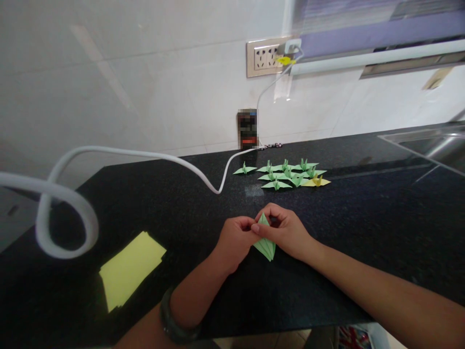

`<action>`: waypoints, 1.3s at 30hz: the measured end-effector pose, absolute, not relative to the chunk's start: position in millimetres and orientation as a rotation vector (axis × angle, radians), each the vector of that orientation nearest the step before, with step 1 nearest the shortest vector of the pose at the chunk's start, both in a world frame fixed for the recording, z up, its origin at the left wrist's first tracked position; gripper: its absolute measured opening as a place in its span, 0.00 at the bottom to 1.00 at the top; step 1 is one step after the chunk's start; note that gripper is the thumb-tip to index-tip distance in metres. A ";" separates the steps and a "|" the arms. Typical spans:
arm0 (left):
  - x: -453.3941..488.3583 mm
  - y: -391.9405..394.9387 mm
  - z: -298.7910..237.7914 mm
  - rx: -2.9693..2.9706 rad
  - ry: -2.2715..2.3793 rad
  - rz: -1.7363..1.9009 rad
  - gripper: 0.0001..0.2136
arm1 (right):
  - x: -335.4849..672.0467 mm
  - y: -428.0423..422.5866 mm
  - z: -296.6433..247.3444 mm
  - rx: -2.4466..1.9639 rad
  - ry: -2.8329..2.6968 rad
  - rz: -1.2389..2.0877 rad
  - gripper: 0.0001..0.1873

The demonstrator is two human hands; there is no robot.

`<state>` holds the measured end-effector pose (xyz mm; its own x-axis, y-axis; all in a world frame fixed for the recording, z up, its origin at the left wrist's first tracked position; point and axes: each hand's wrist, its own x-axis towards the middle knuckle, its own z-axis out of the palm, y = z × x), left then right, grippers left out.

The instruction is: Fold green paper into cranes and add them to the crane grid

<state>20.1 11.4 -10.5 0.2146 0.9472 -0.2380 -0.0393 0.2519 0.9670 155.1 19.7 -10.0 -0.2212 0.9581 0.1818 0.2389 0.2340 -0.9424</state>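
A folded piece of green origami paper (267, 248), long and diamond-shaped with creases, is held just above the black counter. My left hand (238, 238) pinches its left edge between thumb and fingers. From the other side my right hand (288, 230) grips it, the thumb lying across its front and the fingers behind. Both thumbs meet near the middle of the paper, hiding part of it. Beyond my hands stand several green paper cranes (276, 185) in rows, with one yellow paper crane (317, 181) at their right end.
A stack of yellow paper (132, 269) lies on the black counter (203, 310) at left. A phone (247, 128) leans on the tiled wall, its white cable (160, 157) looping left. A wall socket (267, 57) is above; a metal sink (432, 145) lies far right.
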 end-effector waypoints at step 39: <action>17.8 9.1 -12.0 0.983 1.047 0.789 0.08 | 167.7 31.7 -7.8 -1.051 -1.452 1.571 0.17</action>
